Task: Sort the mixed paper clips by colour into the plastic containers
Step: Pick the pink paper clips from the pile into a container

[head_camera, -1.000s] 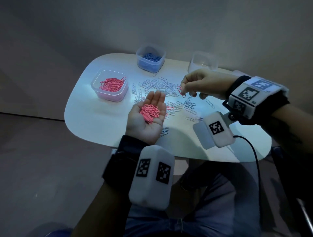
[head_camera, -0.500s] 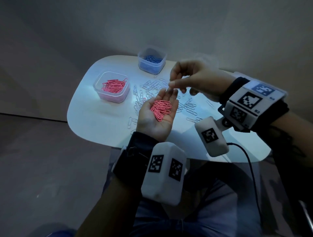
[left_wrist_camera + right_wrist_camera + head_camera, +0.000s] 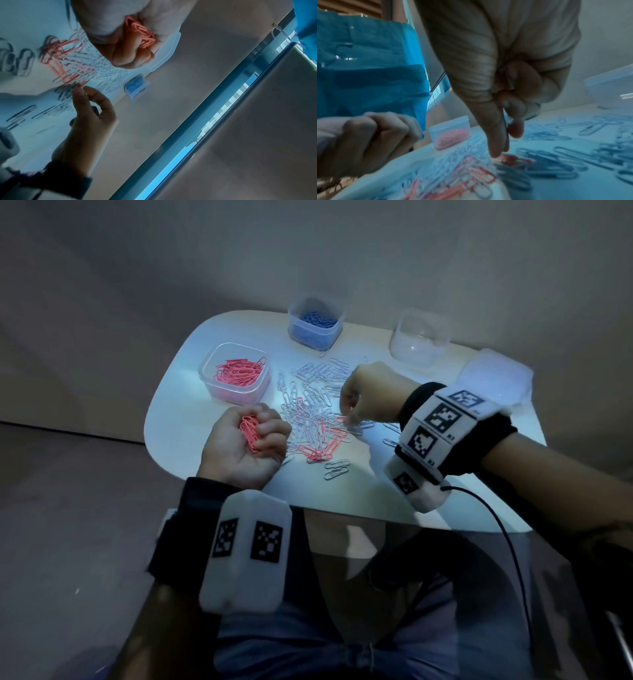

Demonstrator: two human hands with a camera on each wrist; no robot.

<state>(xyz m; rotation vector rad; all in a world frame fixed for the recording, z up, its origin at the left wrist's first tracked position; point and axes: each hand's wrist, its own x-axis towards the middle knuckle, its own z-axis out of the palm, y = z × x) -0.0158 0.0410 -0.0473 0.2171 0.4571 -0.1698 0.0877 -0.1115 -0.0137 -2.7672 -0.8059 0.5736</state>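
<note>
My left hand (image 3: 262, 436) lies palm up at the table's near left edge, its fingers curled round a bunch of pink paper clips (image 3: 249, 433). They show again as pink paper clips (image 3: 144, 33) in the left wrist view. My right hand (image 3: 346, 419) points down into the mixed pile (image 3: 313, 405) of white and pink clips. Its thumb and forefinger pinch the end of a pink clip (image 3: 513, 161) lying on the table; the other fingers are curled. The pink container (image 3: 236, 392) stands left, the blue container (image 3: 315, 337) at the back, and a clear one (image 3: 419, 350) holding no clips back right.
The small white table (image 3: 191, 440) has rounded edges, with dark floor on the left. More pink clips (image 3: 322, 448) lie at the pile's near side and loose white clips (image 3: 337, 469) nearer me. A pale cloth (image 3: 496, 378) sits at the far right corner.
My left hand has pulled back to the left and curled its fingers round the pink clips. The right hand has dropped from above that palm down to the pile.
</note>
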